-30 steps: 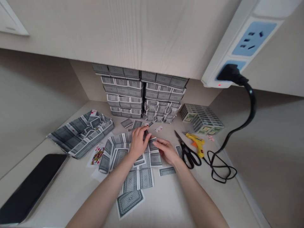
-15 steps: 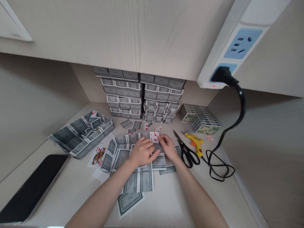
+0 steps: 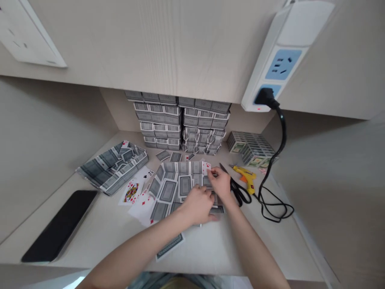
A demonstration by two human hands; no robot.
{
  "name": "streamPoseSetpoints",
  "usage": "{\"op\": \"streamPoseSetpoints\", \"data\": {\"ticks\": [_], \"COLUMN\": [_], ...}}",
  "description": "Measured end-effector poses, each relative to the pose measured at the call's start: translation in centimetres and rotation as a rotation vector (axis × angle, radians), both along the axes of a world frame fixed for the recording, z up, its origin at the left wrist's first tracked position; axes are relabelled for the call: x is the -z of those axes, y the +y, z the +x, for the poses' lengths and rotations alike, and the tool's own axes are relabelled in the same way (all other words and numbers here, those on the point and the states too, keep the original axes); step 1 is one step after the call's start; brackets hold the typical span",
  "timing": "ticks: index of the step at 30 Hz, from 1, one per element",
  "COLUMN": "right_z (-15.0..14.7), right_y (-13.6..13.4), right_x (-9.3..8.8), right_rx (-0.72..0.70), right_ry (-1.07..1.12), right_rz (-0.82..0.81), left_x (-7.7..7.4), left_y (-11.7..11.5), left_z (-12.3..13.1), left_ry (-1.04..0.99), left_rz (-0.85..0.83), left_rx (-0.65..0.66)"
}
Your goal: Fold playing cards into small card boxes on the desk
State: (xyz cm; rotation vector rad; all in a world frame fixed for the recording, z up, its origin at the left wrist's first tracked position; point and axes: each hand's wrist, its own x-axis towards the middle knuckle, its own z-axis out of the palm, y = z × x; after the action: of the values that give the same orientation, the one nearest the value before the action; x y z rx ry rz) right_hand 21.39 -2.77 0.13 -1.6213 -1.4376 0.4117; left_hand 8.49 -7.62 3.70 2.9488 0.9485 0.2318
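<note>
A partly folded box made of grey-backed playing cards (image 3: 170, 168) lies on the desk, its back and left walls standing up. My left hand (image 3: 200, 204) reaches over its front right part, fingers curled onto the cards, thumb pointing right. At the back right corner, my right hand (image 3: 220, 184) pinches the wall beside a red diamond card (image 3: 205, 166). The fingertips of both hands partly hide the right side. Loose cards (image 3: 185, 186) lie inside the box. A single card (image 3: 170, 246) sits face down in front of it.
Left of the box are a finished-looking card tray (image 3: 123, 175), face-up cards (image 3: 131, 192) and a black phone-like slab (image 3: 61, 224). Scissors (image 3: 240, 192) and a yellow glue gun (image 3: 246, 176) lie right, near a cable (image 3: 278, 220). Stacked card boxes (image 3: 159, 130) stand behind.
My left hand has moved toward the front right of the card box. The box's front flap, earlier lying flat, now looks raised. The camera view has shifted.
</note>
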Motion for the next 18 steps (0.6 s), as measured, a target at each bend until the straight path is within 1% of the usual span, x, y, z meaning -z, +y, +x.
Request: {"op": "streamPoseSetpoints", "data": {"ticks": [3,5,7,8,9,12,15,18], "right_z": [0.0,-0.3,-0.5,-0.6,-0.6,-0.3,0.4,0.8], "right_y": [-0.9,-1.7,-2.6,-3.0,-3.4,-4.4,-4.8,-4.5], "right_x": [-2.2,-3.5,-4.6,-5.1,-5.5,-6.3,-6.7,-6.7], "right_rx": [0.130,0.147,0.136,0.098,0.031,-0.243,-0.431,-0.536], "right_ry": [-0.233,-0.288,-0.266,-0.243,-0.227,-0.174,-0.150,-0.155], "right_rz": [-0.080,-0.131,-0.143,-0.139,-0.147,-0.187,-0.222,-0.243], "left_x": [-0.9,-1.4,-1.7,-1.8,-1.8,-1.5,-1.3,-1.7], "left_y": [-0.8,-1.7,-2.5,-2.8,-3.1,-2.9,-1.5,0.2], "left_z": [-0.3,-0.6,-1.0,-1.3,-1.7,-3.5,-6.0,-8.5], "left_ry": [-0.068,-0.133,-0.158,-0.153,-0.145,-0.163,-0.291,-0.396], "left_rz": [-0.023,-0.030,-0.053,-0.076,-0.109,-0.249,-0.387,-0.464], "left_rx": [-0.137,-0.222,-0.260,-0.266,-0.266,-0.256,-0.237,-0.289]}}
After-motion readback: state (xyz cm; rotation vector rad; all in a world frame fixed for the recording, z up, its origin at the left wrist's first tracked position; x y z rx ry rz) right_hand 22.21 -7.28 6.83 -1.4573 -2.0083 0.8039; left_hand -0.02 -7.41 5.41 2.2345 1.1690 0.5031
